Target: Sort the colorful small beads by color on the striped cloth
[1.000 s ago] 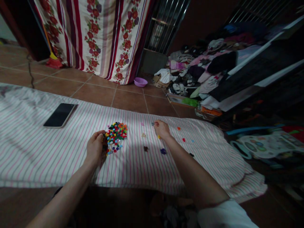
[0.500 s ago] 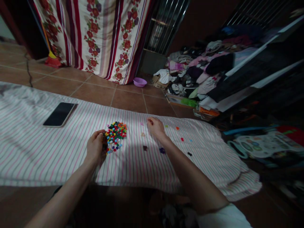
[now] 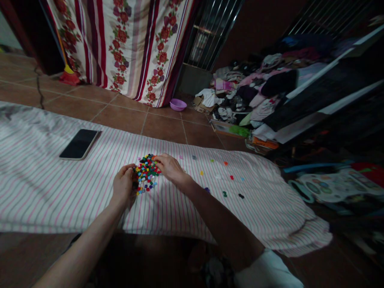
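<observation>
A heap of small, many-coloured pieces like beads or tiny blocks (image 3: 147, 173) lies on a striped cloth (image 3: 168, 212). At its left edge rests my left hand (image 3: 123, 183), fingers curled together; whatever they hold is hidden. My right hand (image 3: 170, 168) reaches to the heap's upper right side with thumb and fingertips pinched; the piece between them is too small to make out. Right of the heap lie little single-colour groups, among them grey (image 3: 194, 157), yellow (image 3: 201, 173), red (image 3: 231, 177), dark green (image 3: 225, 194) and black pieces (image 3: 241, 196). My right forearm covers part of that area.
A dark-screened phone (image 3: 79, 144) lies on the cloth at the left. Beyond the cloth's far edge, a purple basin (image 3: 178, 105) and a red broom (image 3: 70, 76) are on the tiled floor. Heaped clothes (image 3: 252, 86) fill the back right.
My right hand has moved left from the sorted groups to the heap, uncovering the grey and yellow pieces. My left hand stays at the heap. The view has shifted slightly.
</observation>
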### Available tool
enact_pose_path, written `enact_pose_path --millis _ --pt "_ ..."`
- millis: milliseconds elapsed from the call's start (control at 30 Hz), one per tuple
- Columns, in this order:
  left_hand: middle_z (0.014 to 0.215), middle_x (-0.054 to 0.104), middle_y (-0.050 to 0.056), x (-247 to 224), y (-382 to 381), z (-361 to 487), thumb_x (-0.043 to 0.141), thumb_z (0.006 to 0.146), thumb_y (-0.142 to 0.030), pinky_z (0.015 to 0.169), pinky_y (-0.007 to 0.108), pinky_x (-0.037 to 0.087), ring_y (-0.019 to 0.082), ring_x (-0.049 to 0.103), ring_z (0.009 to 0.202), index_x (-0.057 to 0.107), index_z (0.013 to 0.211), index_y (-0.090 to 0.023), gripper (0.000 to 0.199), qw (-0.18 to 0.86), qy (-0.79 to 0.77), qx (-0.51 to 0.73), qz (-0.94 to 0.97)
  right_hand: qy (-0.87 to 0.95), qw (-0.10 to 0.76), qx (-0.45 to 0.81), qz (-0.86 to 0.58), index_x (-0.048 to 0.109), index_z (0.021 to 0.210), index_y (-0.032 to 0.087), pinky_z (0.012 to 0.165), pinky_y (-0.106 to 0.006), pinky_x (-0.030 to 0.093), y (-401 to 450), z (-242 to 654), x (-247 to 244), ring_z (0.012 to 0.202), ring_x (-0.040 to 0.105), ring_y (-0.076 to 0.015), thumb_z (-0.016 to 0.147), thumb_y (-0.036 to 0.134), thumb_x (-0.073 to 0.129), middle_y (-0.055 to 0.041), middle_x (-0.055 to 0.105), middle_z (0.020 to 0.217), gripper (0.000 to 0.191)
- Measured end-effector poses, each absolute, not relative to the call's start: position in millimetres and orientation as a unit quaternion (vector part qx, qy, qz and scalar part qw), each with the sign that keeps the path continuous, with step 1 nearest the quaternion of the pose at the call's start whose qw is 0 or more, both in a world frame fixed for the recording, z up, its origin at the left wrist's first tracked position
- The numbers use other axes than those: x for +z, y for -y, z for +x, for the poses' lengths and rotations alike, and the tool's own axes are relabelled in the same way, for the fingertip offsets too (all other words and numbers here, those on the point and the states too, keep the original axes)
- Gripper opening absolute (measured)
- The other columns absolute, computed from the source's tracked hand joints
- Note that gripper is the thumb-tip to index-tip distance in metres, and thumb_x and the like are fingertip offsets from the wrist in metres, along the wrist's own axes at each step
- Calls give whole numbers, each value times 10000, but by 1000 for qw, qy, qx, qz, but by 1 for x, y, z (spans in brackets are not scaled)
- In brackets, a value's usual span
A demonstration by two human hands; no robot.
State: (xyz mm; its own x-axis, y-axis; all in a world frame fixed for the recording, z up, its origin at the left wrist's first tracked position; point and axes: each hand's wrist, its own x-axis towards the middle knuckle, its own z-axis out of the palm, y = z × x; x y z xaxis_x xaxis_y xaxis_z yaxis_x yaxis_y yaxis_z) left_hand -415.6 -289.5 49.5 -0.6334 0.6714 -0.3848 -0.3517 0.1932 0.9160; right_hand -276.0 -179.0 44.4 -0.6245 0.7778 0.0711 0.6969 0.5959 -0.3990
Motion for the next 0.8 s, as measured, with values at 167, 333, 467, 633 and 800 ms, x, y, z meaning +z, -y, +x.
enact_pose_path --millis 167,333,467,633,800 --pt "705 636 13 46 289 -418 573 572 -373 540 261 427 150 562 624 667 877 -169 378 416 -651 622 126 885 118 164 -419 711 1063 212 862 -258 443 179 -279 46 991 620 -168 933 118 548 -54 679 1062 228" --pt "708 633 14 44 290 -418 571 574 -367 576 267 445 152 568 652 668 877 -171 373 413 -650 625 129 881 153 171 -414 689 956 195 818 -248 436 179 -277 43 931 615 -158 898 112 576 -48 677 1012 152" --pt "702 637 16 46 291 -416 556 583 -354 574 279 455 162 580 646 656 884 -178 362 417 -649 623 130 865 206 186 -418 645 876 192 746 -234 427 178 -273 38 809 597 -139 853 103 587 -19 663 890 109" --pt "713 645 16 46 291 -417 556 591 -351 581 278 466 163 589 655 656 858 -181 332 407 -656 621 137 836 260 218 -432 613 860 197 701 -229 436 179 -264 37 693 566 -117 827 153 588 15 637 798 61" --pt "721 649 14 44 291 -415 568 603 -341 557 263 458 153 587 637 665 875 -182 330 408 -655 623 126 819 292 195 -454 635 911 192 742 -247 466 178 -246 39 744 586 -132 783 136 560 -9 652 847 159"
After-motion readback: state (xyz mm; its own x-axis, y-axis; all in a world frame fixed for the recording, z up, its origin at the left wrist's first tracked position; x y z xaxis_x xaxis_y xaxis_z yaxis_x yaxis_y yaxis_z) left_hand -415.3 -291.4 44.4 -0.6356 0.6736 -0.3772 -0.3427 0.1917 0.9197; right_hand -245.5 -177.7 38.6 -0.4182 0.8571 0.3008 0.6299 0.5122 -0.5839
